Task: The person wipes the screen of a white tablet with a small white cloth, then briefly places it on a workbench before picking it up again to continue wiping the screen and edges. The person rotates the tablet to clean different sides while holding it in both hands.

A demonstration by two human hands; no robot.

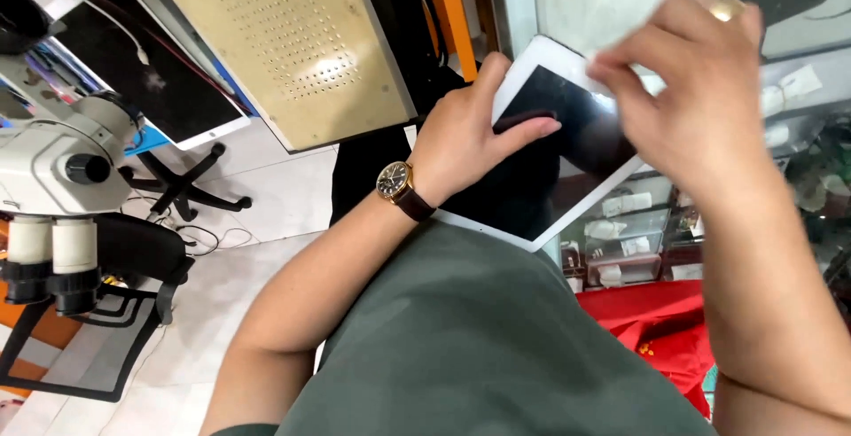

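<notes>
Tablet (567,126) is pinched at its edge by the left hand (465,139), wiped by the blurry right hand (700,81), maybe with a cloth; it could get dropped.

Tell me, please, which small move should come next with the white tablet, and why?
Probably keep the left hand steady and pass the right hand once more across the dark screen of the white tablet. The left hand grips the tablet's edge with its thumb on the glass, the tablet rests against the green shirt, and the right hand is blurred above the upper corner, so it looks mid-wipe.
</notes>
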